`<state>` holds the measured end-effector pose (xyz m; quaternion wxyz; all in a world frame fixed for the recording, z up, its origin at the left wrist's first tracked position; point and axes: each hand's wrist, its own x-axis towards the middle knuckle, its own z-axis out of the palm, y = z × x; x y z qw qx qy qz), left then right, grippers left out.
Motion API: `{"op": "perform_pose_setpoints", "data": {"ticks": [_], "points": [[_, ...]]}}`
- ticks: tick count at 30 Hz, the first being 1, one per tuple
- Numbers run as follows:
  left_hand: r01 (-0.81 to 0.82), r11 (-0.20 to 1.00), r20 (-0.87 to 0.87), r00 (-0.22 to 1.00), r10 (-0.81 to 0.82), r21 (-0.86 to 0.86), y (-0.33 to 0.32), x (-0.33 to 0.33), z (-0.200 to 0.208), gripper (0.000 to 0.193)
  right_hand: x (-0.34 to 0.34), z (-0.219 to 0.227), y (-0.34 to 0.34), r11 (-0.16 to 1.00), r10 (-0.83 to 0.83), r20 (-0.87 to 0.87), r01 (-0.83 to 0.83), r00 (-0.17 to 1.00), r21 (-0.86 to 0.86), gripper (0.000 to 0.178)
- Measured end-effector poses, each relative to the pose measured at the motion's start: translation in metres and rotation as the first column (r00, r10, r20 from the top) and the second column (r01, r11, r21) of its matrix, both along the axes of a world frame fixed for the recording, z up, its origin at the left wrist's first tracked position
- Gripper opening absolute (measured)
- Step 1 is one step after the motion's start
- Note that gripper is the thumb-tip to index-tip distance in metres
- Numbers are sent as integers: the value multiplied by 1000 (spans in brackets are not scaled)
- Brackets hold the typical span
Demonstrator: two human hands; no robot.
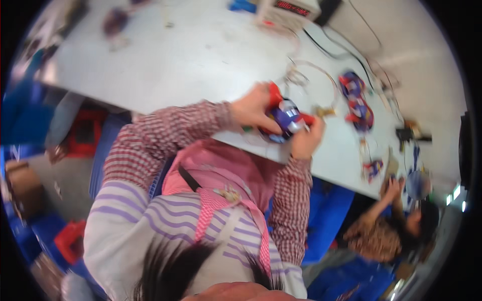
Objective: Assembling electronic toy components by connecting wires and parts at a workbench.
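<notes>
A rounded purple-and-red plastic piece [286, 116], toy-like, with shiny silver and dark parts, is held between my two hands above the near edge of the white table [201, 60]. My left hand [252, 107] grips it from the left, with the thumb along its near side. Around its lower right is my right hand [307, 137], fingers closed on the red part. Motion blur hides the fine detail. Just right of the piece, a small gold-coloured part [325, 111] lies on the table, and thin coiled wires [296, 76] rest beyond it.
Two similar purple-and-red pieces [352, 85] lie to the right, and a smaller one [372, 168] nearer the table's end. A power supply box [288, 11] with a red display stands at the back, cables beside it. Another person [379, 236] works at the right.
</notes>
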<state>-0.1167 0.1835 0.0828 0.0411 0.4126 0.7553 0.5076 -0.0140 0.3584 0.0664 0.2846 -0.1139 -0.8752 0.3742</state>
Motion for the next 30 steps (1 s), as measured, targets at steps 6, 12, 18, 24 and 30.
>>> {"op": "perform_pose_setpoints", "data": {"ticks": [6,12,18,24,30], "points": [[30,913,636,708,-308,408,-38,13,9,57,-29,34,-37,969,164,-97,-179,982,-173,14],[-481,713,673,740,17,511,-171,-24,19,41,-63,76,-121,777,605,-119,-616,787,-127,38],[-563,762,774,619,130,322,-311,-138,-20,45,-47,29,-135,772,618,74,-585,783,-248,21],[-654,755,538,656,529,54,-431,-260,-56,47,-4,28,-83,862,493,180,-451,851,-231,15],[-759,628,-3,638,770,-174,-415,-258,-57,49,48,46,31,969,25,84,-3,996,-246,19]]}}
